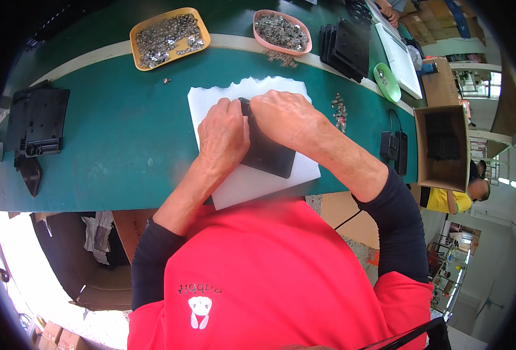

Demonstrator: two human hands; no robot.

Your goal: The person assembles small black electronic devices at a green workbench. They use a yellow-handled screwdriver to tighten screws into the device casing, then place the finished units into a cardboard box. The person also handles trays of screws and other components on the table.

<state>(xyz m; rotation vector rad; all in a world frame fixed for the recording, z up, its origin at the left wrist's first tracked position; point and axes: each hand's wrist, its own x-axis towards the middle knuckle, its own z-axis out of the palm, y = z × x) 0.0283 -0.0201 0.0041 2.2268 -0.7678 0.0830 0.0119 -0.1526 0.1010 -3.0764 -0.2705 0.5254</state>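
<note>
A flat black plastic panel [271,153] lies at a slant on a white foam sheet [234,188] in front of me. My left hand [225,133] is closed at the panel's left edge, fingertips curled over its upper corner. Across the panel's upper part rests my right hand [286,116], its fingers bent into a fist. What the right fingers pinch, if anything, is hidden beneath the hand. The two hands are close together, with a dark bit of the panel's top edge [244,104] showing between them.
A yellow tray [134,46] and a pink tray [260,42] hold small metal parts. Loose parts [339,112] lie right. Stacked black panels [346,49], a green dish [391,86], black adapters [389,146] and an open carton [465,149] stand farther right. More black panels [39,119] lie left.
</note>
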